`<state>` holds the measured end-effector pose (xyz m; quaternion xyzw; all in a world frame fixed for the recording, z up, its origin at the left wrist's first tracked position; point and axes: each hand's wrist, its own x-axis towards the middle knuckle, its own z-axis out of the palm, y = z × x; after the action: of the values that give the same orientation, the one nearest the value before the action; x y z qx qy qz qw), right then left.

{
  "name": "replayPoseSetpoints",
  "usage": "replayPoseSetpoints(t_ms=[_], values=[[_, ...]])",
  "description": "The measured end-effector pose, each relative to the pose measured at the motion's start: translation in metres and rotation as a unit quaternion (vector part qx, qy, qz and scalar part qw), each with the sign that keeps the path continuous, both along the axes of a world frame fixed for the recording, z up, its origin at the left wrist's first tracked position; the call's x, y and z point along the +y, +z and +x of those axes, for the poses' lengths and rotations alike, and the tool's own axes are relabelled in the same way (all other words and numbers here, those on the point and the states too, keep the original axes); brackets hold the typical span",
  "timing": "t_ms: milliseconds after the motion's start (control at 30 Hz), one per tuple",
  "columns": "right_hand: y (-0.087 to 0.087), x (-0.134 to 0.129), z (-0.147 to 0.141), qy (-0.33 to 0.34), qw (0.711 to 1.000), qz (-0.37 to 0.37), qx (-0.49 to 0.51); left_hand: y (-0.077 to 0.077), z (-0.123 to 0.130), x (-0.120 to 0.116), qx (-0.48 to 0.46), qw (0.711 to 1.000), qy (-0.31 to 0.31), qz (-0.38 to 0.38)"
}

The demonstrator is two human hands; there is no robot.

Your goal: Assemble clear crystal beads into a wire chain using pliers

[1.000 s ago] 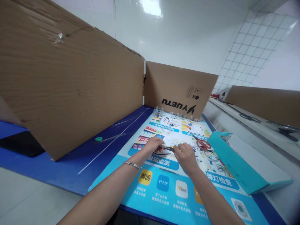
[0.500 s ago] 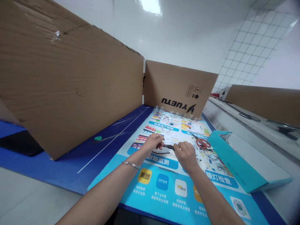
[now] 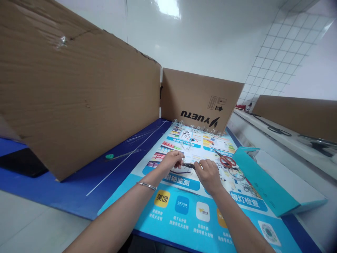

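Note:
My right hand (image 3: 208,174) is closed around a small pair of pliers (image 3: 188,165), whose dark jaws point left. My left hand (image 3: 174,161), with a silver bangle on its wrist, pinches something tiny at the jaws' tip; I cannot make out what it is. Both hands are over the printed poster mat (image 3: 155,182). Under the pliers lies a thin dark curved strip (image 3: 180,172). To the right of my right hand rest red-handled scissors (image 3: 228,161) and a clear ring-shaped coil (image 3: 237,174).
Clear wiry pieces (image 3: 197,128) line the mat's far edge. Cardboard panels (image 3: 200,95) stand behind and along the left (image 3: 105,88). A teal open box (image 3: 263,182) sits at the right. On the blue table lies a small green item (image 3: 109,156).
The hands and pliers keep nearly the same place, the pliers tilting very slightly. The whole view has shifted a little.

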<state>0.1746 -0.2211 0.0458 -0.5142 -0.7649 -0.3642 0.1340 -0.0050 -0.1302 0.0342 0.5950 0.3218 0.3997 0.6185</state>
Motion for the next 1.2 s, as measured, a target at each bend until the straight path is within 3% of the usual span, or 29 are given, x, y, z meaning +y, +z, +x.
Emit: replayPoseSetpoints(t_ms=[667,1200], values=[[-0.0023,0.0027,0.0008,0.020,1.000,0.021,0.003,-0.0051,-0.0003,0.0031,-0.009,1.000,-0.003,0.006],[0.0007,0.0010,0.0001,0.003,1.000,-0.023,0.005,-0.0012,0.0022,0.0011,0.006,0.997,0.017,0.069]])
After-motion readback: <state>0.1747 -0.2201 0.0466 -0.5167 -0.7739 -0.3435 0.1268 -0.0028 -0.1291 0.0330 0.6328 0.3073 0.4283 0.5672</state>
